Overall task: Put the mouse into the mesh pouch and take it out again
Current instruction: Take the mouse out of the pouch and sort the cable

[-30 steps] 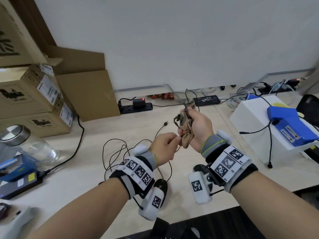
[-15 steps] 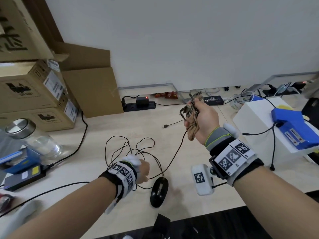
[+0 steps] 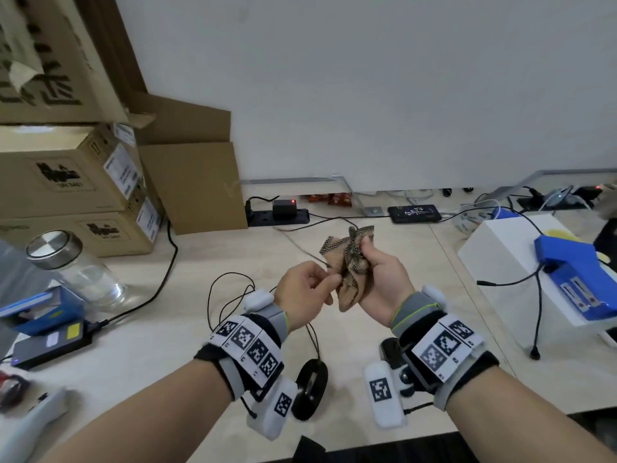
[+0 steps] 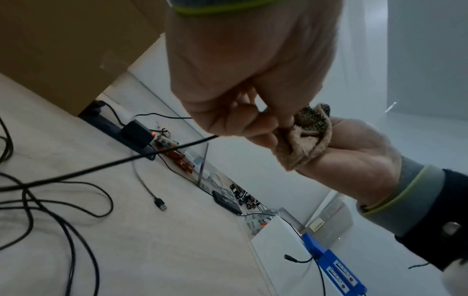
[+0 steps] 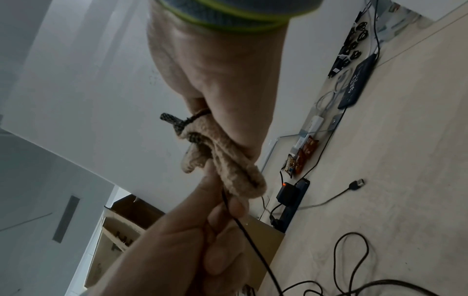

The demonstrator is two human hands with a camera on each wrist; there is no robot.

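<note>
My right hand (image 3: 367, 259) grips a crumpled tan mesh pouch (image 3: 350, 265) with a dark patterned rim, held above the table's middle. My left hand (image 3: 329, 282) is right beside it, pinching the thin black mouse cable (image 4: 126, 158) at the pouch's (image 4: 303, 140) lower edge. In the right wrist view the cable (image 5: 253, 240) runs down through the left hand's fingers (image 5: 228, 208) below the pouch (image 5: 228, 160). The black mouse (image 3: 310, 387) lies on the table near the front edge, between my wrists, outside the pouch. Its cable loops loosely across the table to the left.
Cardboard boxes (image 3: 76, 182) are stacked at the back left, with a glass jar (image 3: 76, 269) in front of them. A power strip (image 3: 277, 213) lies along the wall. A white box (image 3: 507, 248) carrying a blue device (image 3: 574, 272) stands at the right. A USB plug (image 4: 161, 203) rests mid-table.
My left hand has come up from beside the mouse to the pouch, bringing the cable with it. The right hand and pouch have come lower and closer to me.
</note>
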